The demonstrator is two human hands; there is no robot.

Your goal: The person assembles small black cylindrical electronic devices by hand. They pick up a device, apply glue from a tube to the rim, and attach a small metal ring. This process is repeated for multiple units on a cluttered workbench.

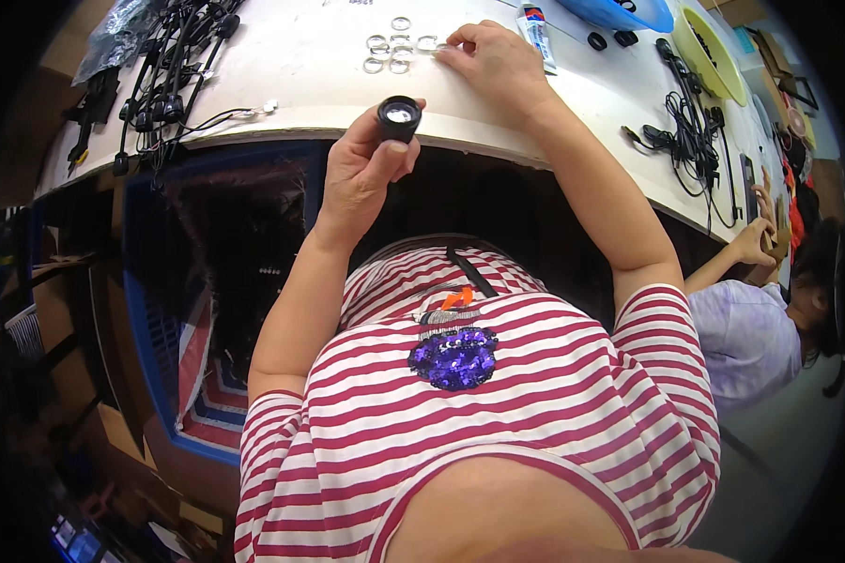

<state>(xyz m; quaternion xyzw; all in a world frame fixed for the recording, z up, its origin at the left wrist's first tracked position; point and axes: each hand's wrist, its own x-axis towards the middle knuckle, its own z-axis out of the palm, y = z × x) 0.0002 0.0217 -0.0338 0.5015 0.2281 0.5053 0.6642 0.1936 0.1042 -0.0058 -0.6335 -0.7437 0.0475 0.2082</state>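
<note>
My left hand (pixel 361 169) is closed around a short black cylinder (pixel 399 117), held upright just in front of the table's near edge. Its round end faces up and shows a shiny, lens-like centre within a black rim. Over the white table, my right hand (pixel 498 64) pinches a small pale ring (pixel 440 48) between thumb and forefinger, partly hidden by the fingertips. Beside those fingertips lies a loose group of several small silvery, clear-looking rings (pixel 400 54). A white and blue tube (pixel 537 39) with a red patch lies just right of my right hand.
Black cabled parts (pixel 164 98) pile up at the table's left, by a clear plastic bag (pixel 113 42). More black cables (pixel 690 141) lie right. A blue basin (pixel 620 13), a yellow basin (pixel 709 56) and two black rings (pixel 610 40) stand far right. A co-worker (pixel 746 328) sits right.
</note>
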